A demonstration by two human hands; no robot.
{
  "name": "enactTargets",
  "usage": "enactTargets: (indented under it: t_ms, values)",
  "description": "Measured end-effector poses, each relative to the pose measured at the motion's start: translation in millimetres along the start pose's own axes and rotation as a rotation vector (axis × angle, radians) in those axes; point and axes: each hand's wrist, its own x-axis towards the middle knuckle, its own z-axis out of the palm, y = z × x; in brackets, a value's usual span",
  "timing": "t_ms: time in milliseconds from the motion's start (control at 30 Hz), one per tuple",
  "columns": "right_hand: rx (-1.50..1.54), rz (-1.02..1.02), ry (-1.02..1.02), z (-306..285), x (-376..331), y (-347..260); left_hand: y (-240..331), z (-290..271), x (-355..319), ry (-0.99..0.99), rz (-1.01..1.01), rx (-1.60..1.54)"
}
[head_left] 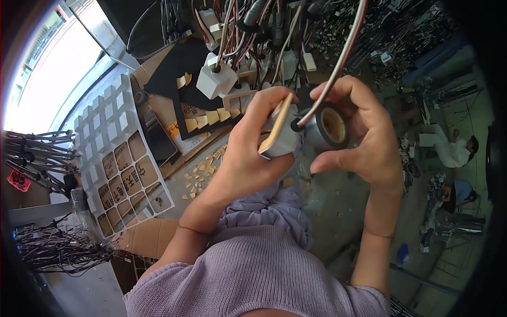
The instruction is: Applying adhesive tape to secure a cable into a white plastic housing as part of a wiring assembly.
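My left hand point(245, 153) is closed around a white plastic housing point(285, 141), held tilted in front of my chest. A yellow strip point(275, 129) runs along the housing's left edge, and a pale cable point(338, 74) rises from its black grommet. Beside it, my right hand point(377, 137) curls its fingers about a roll of grey tape point(318, 136) with a tan core. The roll sits right against the housing; whether its tape is stuck to it I cannot tell. My right thumb is stretched out below the roll. Behind the hands hangs another white housing point(216, 79) on wires.
A white plastic grid tray point(168, 193) lies at left over printed cardboard, near a dark flat slab point(158, 138). Yellow pads point(211, 117) line a black sheet. Small scraps point(199, 171) are scattered below. Cable bundles point(58, 245) crowd the left and top. Two people point(449, 145) are at far right.
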Motion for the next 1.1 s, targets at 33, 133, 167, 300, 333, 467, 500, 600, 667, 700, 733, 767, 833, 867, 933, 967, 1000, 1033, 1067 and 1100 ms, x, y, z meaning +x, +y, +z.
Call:
enactTargets:
  t_ms: [33, 133, 167, 300, 333, 467, 500, 600, 667, 700, 733, 767, 833, 867, 933, 967, 1000, 1033, 1067, 1100]
  values:
    - [-0.09, -0.058, -0.014, -1, 2, -2, 1, 0, 0, -0.013, 0.012, 0.008]
    - [-0.2, -0.118, -0.112, -9, 8, -7, 0, -4, -3, -0.077, -0.052, -0.088]
    - [-0.226, -0.157, -0.167, -13, 10, -8, 3, -4, -3, -0.082, -0.045, -0.087]
    - [-0.362, -0.286, -0.34, -17, 19, -13, -1, -1, -3, -0.067, -0.018, -0.103]
    - [-0.364, -0.28, -0.342, -16, 20, -15, -3, -1, -3, -0.05, -0.013, -0.114]
    - [-0.413, -0.267, -0.296, -11, 18, -20, -8, 5, -4, 0.088, -0.002, -0.075]
    - [-0.395, -0.196, -0.266, -8, 15, -22, -11, 6, -1, 0.155, 0.05, -0.006]
    - [-0.361, -0.123, -0.1, 13, 4, -19, -23, 8, 8, 0.288, 0.13, 0.117]
    - [-0.266, -0.048, -0.016, 23, 1, -21, -26, 10, 10, 0.32, 0.125, 0.15]
    - [-0.169, 0.023, 0.068, 26, 0, -21, -27, 10, 11, 0.351, 0.121, 0.186]
    - [-0.125, 0.029, 0.069, 29, 0, -20, -29, 9, 10, 0.358, 0.122, 0.215]
    - [-0.131, 0.031, 0.072, 32, -2, -20, -29, 12, 11, 0.35, 0.106, 0.229]
    - [-0.089, 0.015, 0.104, 40, -7, -22, -25, 14, 10, 0.314, 0.075, 0.218]
    - [-0.021, 0.014, 0.14, 46, -7, -24, -25, 14, 8, 0.281, -0.006, 0.077]
    - [0.232, 0.116, 0.114, 45, -8, -35, -28, 3, 7, 0.118, -0.214, -0.408]
    - [0.227, 0.186, 0.075, 39, -7, -40, -25, -3, 3, -0.051, -0.349, -0.499]
    - [0.123, 0.24, 0.045, 26, -1, -43, -18, -7, 2, -0.23, -0.48, -0.592]
    - [0.03, 0.188, 0.05, 13, 3, -35, -11, -4, 6, -0.384, -0.439, -0.978]
    - [-0.15, 0.022, -0.003, -1, 12, -23, -15, -6, 10, -0.658, -0.48, -1.129]
    - [-0.033, -0.057, -0.096, -4, 21, -9, -21, -2, 11, -0.833, -0.502, -1.322]
